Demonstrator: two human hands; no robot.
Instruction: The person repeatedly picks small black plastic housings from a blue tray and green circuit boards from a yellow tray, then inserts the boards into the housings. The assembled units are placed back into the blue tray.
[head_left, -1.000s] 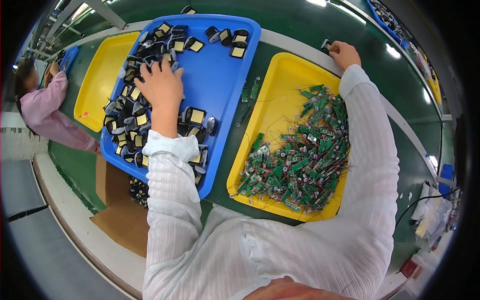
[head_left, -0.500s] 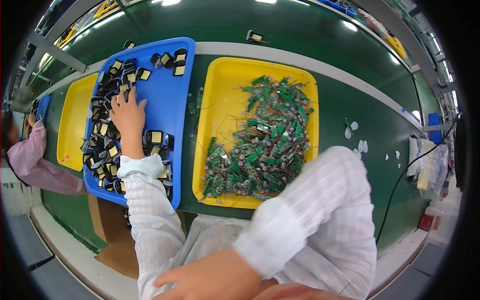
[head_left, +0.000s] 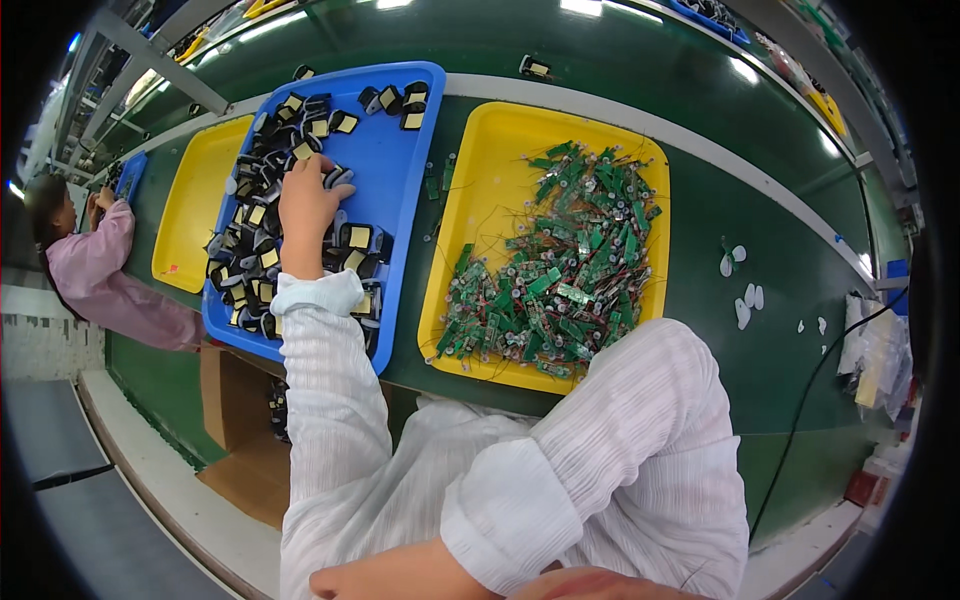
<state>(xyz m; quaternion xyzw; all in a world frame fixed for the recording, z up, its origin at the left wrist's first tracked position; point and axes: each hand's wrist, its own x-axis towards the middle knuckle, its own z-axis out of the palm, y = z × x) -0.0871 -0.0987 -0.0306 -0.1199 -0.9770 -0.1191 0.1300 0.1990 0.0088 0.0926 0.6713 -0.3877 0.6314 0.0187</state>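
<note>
My left hand (head_left: 309,207) reaches into the blue tray (head_left: 398,200), among many small black-and-grey plastic housings (head_left: 257,240) with cream-coloured pads. Thumb and fingers close round one grey-and-black plastic housing (head_left: 340,178), which shows between them. Across my lap at the lower edge lies my right hand (head_left: 395,575), its fingers mostly cut off or hidden. To the right of the blue tray, a yellow tray (head_left: 490,125) carries a heap of green circuit boards (head_left: 560,270) with thin wires and small round parts.
A second yellow tray (head_left: 190,190) stands left of the blue one. Beyond it a co-worker in a pink sleeve (head_left: 100,245) handles small parts. White oval pieces (head_left: 745,300) lie at right near a black cable (head_left: 800,400). A cardboard box (head_left: 240,440) sits below the table edge.
My left hand has gone from spread fingers over the pile to closing on a housing. My right hand has shifted lower. The whole view has moved, so the trays appear further right.
</note>
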